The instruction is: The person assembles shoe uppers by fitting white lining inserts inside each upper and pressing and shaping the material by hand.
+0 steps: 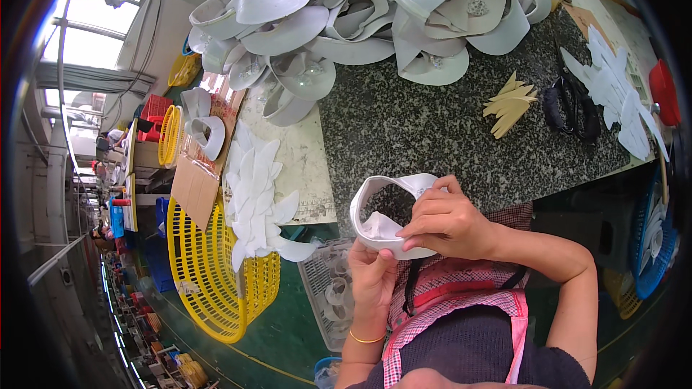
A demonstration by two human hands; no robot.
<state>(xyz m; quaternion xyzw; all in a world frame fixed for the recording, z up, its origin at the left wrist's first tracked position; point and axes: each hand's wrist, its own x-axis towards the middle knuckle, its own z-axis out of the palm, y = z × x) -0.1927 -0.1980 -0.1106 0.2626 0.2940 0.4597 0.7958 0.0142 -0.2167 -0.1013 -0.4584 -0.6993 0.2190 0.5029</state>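
As our left grip (373,274) and right grip (453,222) both pinch the upper (357,210), we should press its edge evenly, avoiding creases.

Left hand (371,271) and right hand (452,222) close together, just below frame centre, both in a pinch grip.
Left: thumb up, fingers partly hidden, forearm (360,353) rising near-vertical from bottom edge. Right: higher, back of hand showing, fingers curled toward lower left; elbow (582,266) sharply bent, lower right.
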